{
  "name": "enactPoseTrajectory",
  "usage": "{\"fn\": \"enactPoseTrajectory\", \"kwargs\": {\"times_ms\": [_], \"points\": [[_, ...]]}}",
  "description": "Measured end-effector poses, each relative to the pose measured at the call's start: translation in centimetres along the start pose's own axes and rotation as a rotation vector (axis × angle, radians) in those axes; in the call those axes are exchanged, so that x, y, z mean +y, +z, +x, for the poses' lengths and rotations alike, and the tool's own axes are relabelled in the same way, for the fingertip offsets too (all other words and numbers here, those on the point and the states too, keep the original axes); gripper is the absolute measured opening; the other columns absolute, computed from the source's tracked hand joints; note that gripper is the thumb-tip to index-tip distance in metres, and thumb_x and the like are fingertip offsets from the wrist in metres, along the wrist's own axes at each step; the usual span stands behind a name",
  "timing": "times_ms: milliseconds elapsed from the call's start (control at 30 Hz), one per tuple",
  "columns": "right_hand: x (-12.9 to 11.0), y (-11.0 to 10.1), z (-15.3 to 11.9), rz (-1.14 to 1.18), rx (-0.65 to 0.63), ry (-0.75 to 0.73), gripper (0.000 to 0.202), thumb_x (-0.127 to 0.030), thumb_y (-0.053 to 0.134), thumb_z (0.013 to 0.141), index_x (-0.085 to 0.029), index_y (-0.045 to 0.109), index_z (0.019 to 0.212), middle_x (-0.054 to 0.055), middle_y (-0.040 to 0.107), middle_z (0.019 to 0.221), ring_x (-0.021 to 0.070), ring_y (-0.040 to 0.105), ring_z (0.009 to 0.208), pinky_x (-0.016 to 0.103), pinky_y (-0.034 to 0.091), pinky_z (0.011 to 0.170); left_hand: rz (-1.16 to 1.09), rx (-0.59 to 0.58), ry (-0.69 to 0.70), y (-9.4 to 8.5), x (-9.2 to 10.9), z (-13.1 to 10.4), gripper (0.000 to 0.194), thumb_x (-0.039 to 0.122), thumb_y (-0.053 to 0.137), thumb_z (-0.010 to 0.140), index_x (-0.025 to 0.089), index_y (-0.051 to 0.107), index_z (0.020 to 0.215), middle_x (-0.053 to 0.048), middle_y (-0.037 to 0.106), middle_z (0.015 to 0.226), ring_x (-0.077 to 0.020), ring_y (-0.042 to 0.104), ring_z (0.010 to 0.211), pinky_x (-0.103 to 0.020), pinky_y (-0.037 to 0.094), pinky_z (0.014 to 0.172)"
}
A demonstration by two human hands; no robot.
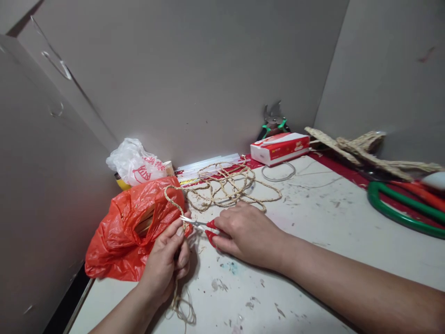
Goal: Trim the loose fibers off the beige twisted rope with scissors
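My left hand (170,253) is closed in a pinch on the end of a braided straw cord (171,200). The cord runs up from the fingers and lies in loose loops on the table. My right hand (245,234) grips small scissors (210,232) by their red handles. Their blades are parted and point left, at the cord just above my left fingertips. Thin loose strands (184,311) hang below my left hand. A red plastic bag (114,236) with straw-coloured strips showing in its opening sits just left of the hands.
A white plastic bag (134,160), clear sticks (208,164) and a red-and-white tissue pack (280,147) line the back wall. Green-handled shears (274,120) lean there. Braided straw pieces (361,148) and large green handles (389,211) lie right. Scraps dot the table (313,278).
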State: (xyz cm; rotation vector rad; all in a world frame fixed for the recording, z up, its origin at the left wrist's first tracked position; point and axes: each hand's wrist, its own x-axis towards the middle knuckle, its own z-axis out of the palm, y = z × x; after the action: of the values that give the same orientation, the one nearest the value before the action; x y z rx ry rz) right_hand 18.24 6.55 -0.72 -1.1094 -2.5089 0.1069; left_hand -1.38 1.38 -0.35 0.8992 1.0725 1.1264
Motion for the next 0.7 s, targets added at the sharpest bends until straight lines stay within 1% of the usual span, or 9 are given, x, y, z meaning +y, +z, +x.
{"fn": "enactPoseTrajectory", "kwargs": {"times_ms": [100,167,267,367,467,567,633,700], "points": [[0.17,0.05,0.05,0.014,-0.005,0.005,0.029,-0.034,0.048,0.088,-0.018,0.063,0.071,0.003,0.067,0.071,0.0160,0.056,0.066,0.032,0.031,0.068,-0.015,0.028,0.005,-0.09,-0.08,0.17,0.041,0.034,0.059,0.084,0.019,0.051,0.121,0.010,0.035,0.044,-0.0047,0.015,0.037,-0.014,0.019,0.032],[0.23,0.09,0.02,0.019,0.019,0.004,0.029,-0.035,0.048,0.088,-0.018,0.063,0.069,0.003,0.067,0.070,0.0159,0.056,0.065,0.032,0.031,0.067,-0.024,0.042,0.011,-0.07,-0.06,0.23,0.040,0.033,0.059,0.084,0.019,0.051,0.120,0.010,0.035,0.044,-0.0046,0.015,0.037,-0.014,0.019,0.032],[0.11,0.09,-0.09,0.013,0.043,-0.021,0.028,-0.039,0.050,0.084,-0.018,0.063,0.070,0.004,0.066,0.072,0.0168,0.056,0.068,0.032,0.031,0.068,-0.030,0.032,0.021,0.04,0.13,0.16,0.044,0.033,0.058,0.085,0.018,0.050,0.125,0.010,0.034,0.044,-0.0044,0.013,0.038,-0.014,0.018,0.033],[-0.11,-0.02,-0.16,0.005,0.025,-0.021,0.027,-0.041,0.053,0.081,-0.017,0.064,0.074,0.005,0.067,0.075,0.0184,0.058,0.073,0.033,0.031,0.070,-0.032,0.011,0.017,0.11,0.33,0.04,0.048,0.033,0.057,0.086,0.018,0.048,0.131,0.010,0.033,0.044,-0.0044,0.013,0.039,-0.014,0.018,0.034],[-0.14,-0.11,-0.13,-0.020,0.004,-0.034,0.027,-0.040,0.053,0.083,-0.018,0.065,0.074,0.004,0.066,0.074,0.0184,0.058,0.073,0.034,0.031,0.071,-0.029,0.000,0.003,0.11,0.38,0.00,0.049,0.033,0.056,0.086,0.019,0.046,0.132,0.010,0.033,0.044,-0.0045,0.012,0.039,-0.014,0.018,0.034],[0.01,-0.03,-0.09,-0.043,0.001,-0.061,0.025,-0.035,0.052,0.087,-0.018,0.064,0.072,0.003,0.065,0.070,0.0167,0.056,0.068,0.033,0.031,0.069,-0.030,0.000,0.009,0.10,0.32,0.02,0.048,0.032,0.056,0.086,0.018,0.047,0.131,0.010,0.033,0.044,-0.0046,0.012,0.039,-0.014,0.018,0.034],[0.18,0.17,-0.08,-0.019,0.030,-0.065,0.026,-0.033,0.050,0.088,-0.018,0.063,0.071,0.002,0.064,0.068,0.0153,0.054,0.066,0.032,0.031,0.068,-0.031,0.010,0.019,0.12,0.29,0.01,0.046,0.031,0.056,0.086,0.017,0.049,0.129,0.010,0.034,0.044,-0.0044,0.013,0.039,-0.014,0.018,0.034],[0.38,0.47,-0.06,0.047,0.087,-0.047,0.028,-0.033,0.049,0.088,-0.018,0.061,0.068,0.001,0.062,0.066,0.0140,0.052,0.063,0.030,0.031,0.066,-0.028,0.009,0.022,0.17,0.30,-0.05,0.044,0.031,0.056,0.086,0.016,0.050,0.127,0.010,0.034,0.044,-0.0042,0.013,0.039,-0.015,0.018,0.034]]}}
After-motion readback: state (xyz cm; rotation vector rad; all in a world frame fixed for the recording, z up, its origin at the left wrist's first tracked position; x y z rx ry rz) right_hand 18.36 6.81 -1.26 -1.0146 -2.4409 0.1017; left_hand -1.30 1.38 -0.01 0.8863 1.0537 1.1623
